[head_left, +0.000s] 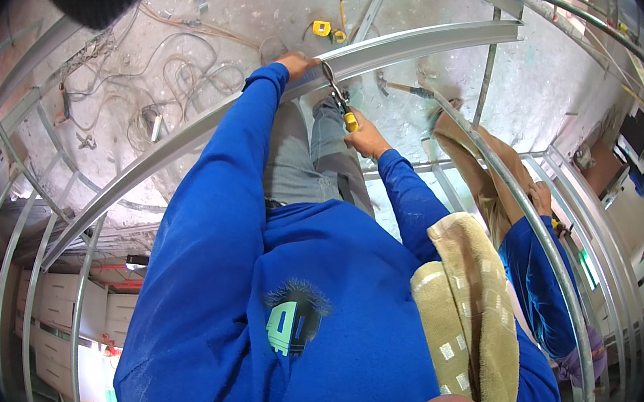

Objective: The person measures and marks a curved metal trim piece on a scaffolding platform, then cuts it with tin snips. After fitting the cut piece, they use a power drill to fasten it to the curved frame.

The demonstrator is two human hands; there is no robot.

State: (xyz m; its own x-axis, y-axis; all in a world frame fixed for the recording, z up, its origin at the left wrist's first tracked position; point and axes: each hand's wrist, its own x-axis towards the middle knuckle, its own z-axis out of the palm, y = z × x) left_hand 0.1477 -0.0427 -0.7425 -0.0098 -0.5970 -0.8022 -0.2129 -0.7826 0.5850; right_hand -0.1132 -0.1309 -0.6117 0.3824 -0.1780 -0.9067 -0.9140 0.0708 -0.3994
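Note:
My left hand (297, 66) is closed over the edge of a long, light-grey metal channel (415, 44), which runs across in front of my legs. In my right hand (368, 137) is a pliers-like tool (340, 97) with a long curved metal jaw and yellow on its handle. The tool's jaw end reaches the channel just right of my left hand; whether it clamps the metal, I cannot tell. My right fingers wrap round the yellow handle, partly hidden from above.
Beyond the channel, the dusty floor holds a yellow tape measure (321, 28), a hammer (405, 89), tangled cables (181, 82) and a metal offcut (370, 9). Metal studs (83, 296) stand at left. A co-worker in blue sleeves and tan trousers (483, 155) is close on my right, behind a metal bar (530, 213).

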